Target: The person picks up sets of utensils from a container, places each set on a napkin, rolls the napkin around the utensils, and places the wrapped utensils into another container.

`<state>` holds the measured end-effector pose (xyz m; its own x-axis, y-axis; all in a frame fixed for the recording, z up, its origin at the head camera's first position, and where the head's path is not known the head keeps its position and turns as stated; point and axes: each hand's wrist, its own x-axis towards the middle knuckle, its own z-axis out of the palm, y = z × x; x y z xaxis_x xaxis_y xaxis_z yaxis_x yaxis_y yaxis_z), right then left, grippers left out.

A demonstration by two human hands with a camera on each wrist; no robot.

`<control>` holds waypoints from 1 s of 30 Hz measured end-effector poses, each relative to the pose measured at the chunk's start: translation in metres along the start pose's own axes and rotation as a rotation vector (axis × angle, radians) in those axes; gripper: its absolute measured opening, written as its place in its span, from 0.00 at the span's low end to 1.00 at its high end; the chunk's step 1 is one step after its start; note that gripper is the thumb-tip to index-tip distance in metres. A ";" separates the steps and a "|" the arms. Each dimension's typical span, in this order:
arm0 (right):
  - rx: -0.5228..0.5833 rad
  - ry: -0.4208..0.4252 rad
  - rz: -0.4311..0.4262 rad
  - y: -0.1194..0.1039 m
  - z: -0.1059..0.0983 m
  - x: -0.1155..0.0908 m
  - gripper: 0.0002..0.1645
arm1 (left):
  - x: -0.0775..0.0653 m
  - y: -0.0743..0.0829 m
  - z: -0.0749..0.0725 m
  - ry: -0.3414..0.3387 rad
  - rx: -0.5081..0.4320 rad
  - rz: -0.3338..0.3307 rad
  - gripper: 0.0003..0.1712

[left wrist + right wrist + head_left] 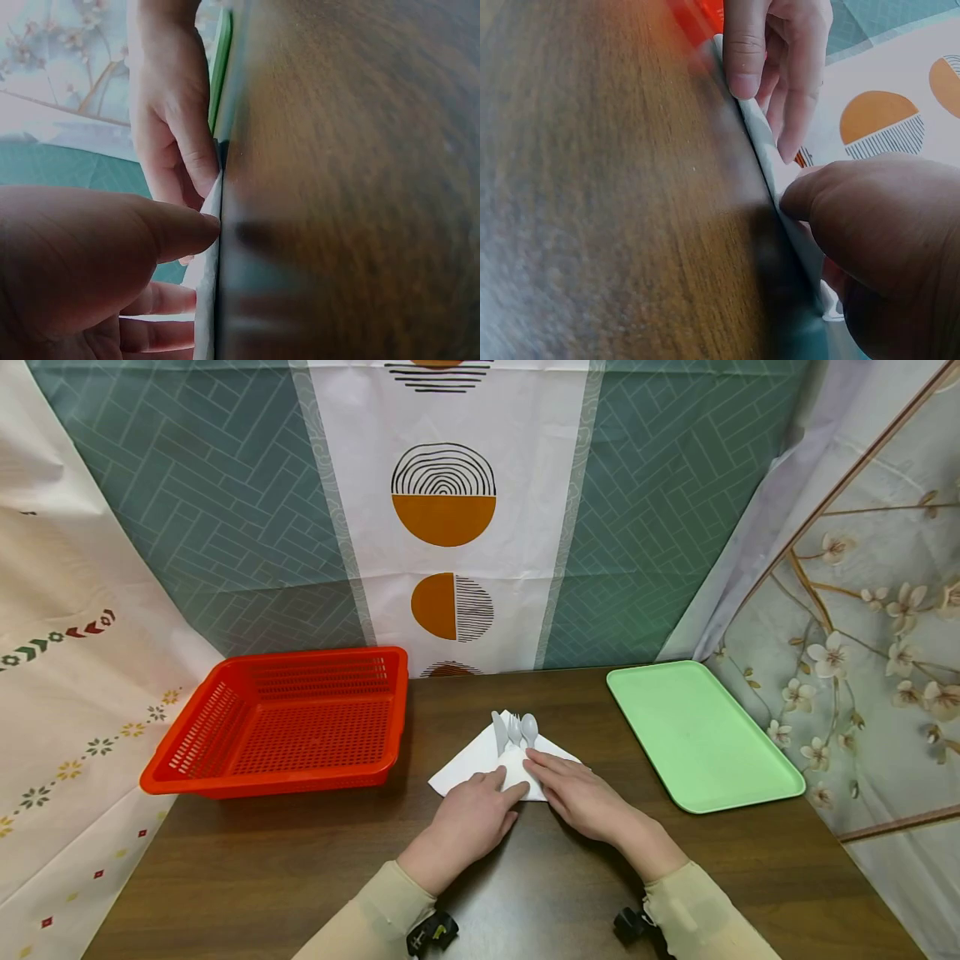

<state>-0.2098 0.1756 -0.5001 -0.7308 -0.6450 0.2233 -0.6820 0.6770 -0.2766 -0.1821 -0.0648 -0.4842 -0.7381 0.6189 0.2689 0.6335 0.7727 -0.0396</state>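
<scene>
A white paper napkin (461, 768) lies on the brown table, its lower corner folded up over the handles of a plastic knife (499, 733), a fork (514, 730) and a spoon (529, 727). The heads of the three stick out at the top, side by side. My left hand (472, 818) presses the fold's left side with relaxed fingers. From the right, my right hand (581, 797) rests extended fingers on the same fold. Both wrist views show the thumbs at the napkin's near edge, low over the tabletop; the cutlery is hidden there.
A red plastic basket (396, 727) with slotted walls stands at the back left. On the right lies a light green tray (701, 735). Patterned cloth (630, 527) hangs behind the table and along both sides.
</scene>
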 end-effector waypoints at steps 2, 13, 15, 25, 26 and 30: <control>-0.001 0.000 0.001 0.000 -0.001 -0.001 0.31 | 0.000 0.000 0.000 0.011 0.009 0.004 0.22; -0.007 -0.016 0.027 0.001 -0.002 -0.005 0.32 | 0.000 0.002 0.001 -0.008 0.058 0.010 0.26; -0.009 -0.011 0.025 0.001 -0.001 -0.005 0.32 | 0.000 0.002 0.001 -0.009 0.065 0.011 0.26; -0.037 0.022 0.048 0.000 0.001 -0.007 0.31 | 0.000 0.005 -0.002 -0.020 0.091 0.007 0.26; -0.038 0.022 0.057 0.000 0.001 -0.008 0.31 | 0.000 0.006 -0.003 -0.021 0.094 0.007 0.26; -0.048 0.017 0.107 -0.003 0.000 -0.009 0.31 | 0.001 0.007 -0.003 -0.029 0.103 0.003 0.25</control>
<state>-0.2009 0.1792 -0.5013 -0.7998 -0.5621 0.2106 -0.6000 0.7583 -0.2547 -0.1776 -0.0594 -0.4812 -0.7435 0.6240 0.2404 0.6096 0.7803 -0.1400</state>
